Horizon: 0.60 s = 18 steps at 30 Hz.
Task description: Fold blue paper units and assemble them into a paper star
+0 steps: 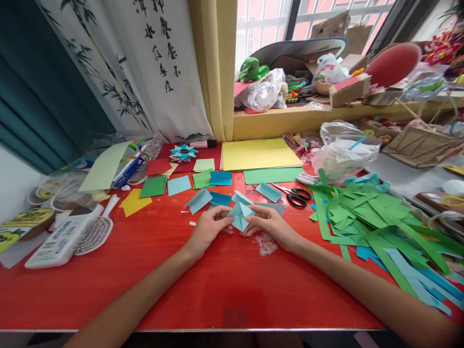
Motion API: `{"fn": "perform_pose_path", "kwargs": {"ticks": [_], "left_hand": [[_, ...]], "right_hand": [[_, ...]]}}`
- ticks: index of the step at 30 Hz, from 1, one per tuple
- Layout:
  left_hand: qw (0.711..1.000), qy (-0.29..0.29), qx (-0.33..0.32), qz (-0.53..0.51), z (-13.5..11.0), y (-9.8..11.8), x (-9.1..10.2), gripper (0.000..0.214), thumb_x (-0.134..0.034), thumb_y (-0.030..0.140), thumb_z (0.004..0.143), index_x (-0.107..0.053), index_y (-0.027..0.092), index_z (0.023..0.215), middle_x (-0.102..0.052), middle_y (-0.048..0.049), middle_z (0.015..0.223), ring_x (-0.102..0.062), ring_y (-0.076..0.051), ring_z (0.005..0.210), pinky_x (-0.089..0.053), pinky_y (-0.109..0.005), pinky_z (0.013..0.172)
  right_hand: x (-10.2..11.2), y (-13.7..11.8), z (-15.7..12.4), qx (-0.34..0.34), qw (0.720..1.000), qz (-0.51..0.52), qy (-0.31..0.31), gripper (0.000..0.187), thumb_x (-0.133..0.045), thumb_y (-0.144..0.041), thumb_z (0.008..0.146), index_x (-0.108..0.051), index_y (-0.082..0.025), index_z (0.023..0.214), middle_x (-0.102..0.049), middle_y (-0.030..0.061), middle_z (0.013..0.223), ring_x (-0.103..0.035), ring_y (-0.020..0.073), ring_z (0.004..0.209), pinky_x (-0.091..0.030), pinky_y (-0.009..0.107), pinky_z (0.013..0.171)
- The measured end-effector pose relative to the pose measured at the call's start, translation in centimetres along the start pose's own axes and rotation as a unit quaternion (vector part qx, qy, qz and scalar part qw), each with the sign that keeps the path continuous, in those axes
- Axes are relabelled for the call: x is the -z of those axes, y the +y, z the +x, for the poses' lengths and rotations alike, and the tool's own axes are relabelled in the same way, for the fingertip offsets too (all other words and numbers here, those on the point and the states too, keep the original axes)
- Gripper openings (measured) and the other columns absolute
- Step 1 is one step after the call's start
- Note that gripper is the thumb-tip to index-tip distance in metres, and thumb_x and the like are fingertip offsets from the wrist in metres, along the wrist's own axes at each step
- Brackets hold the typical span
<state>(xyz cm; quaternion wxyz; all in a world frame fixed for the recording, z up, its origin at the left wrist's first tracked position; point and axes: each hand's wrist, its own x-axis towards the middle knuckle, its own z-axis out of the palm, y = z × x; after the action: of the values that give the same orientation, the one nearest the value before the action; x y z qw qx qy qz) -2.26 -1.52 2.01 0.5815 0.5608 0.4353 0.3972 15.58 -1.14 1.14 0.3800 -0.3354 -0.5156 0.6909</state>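
A light blue folded paper [239,216] is held up over the red table, creased into a pointed shape. My left hand [213,223] pinches its left side between thumb and fingers. On its right side, my right hand [270,222] grips it the same way. Just behind the hands lie several creased blue sheets, among them a dark blue one [220,198], a pale one [199,200] and one at the right [268,192]. Black-handled scissors [297,196] rest to the right of these. Farther back sits a blue and white folded paper ring [183,153].
Green and blue paper strips [373,217] are heaped at the right. A white bottle [65,237] and a hairbrush [96,235] lie at the left. Yellow paper sheets [261,153] are stacked at the back, near a plastic bag [344,150]. The table's front edge [232,330] runs close to me.
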Motion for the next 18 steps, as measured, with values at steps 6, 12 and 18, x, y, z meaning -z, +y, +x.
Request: {"fn": "perform_pose_path", "kwargs": {"ticks": [6,12,18], "left_hand": [[1.0,0.001,0.017,-0.01,-0.2,0.08,-0.08,0.025,-0.059,0.025,0.071,-0.059,0.015,0.093,-0.056,0.0001,0.07,-0.053,-0.01,0.06,-0.049,-0.024,0.058],[0.999,0.012,0.022,-0.038,-0.4,0.24,-0.34,0.021,-0.058,0.024,0.072,-0.061,0.016,0.091,-0.055,0.0006,0.069,-0.053,-0.01,0.06,-0.048,-0.024,0.059],[0.995,0.037,0.003,-0.094,-0.44,-0.11,-0.42,0.01,-0.057,0.021,0.072,-0.063,0.016,0.079,-0.058,-0.001,0.08,-0.054,-0.01,0.07,-0.047,-0.022,0.068]], "right_hand": [[0.04,0.2,0.08,0.011,1.0,-0.008,0.017,0.023,-0.054,-0.034,0.077,-0.06,-0.013,0.085,-0.062,0.003,0.068,-0.061,0.0127,0.058,-0.051,0.027,0.06],[0.17,0.4,0.03,0.021,0.999,0.016,0.03,0.025,-0.056,-0.028,0.075,-0.06,-0.015,0.097,-0.063,0.0032,0.068,-0.061,0.0142,0.058,-0.052,0.029,0.059],[0.34,0.45,0.11,0.038,0.998,0.053,0.021,0.018,-0.052,-0.023,0.076,-0.065,-0.015,0.086,-0.064,0.004,0.071,-0.062,0.0131,0.061,-0.05,0.027,0.063]]}}
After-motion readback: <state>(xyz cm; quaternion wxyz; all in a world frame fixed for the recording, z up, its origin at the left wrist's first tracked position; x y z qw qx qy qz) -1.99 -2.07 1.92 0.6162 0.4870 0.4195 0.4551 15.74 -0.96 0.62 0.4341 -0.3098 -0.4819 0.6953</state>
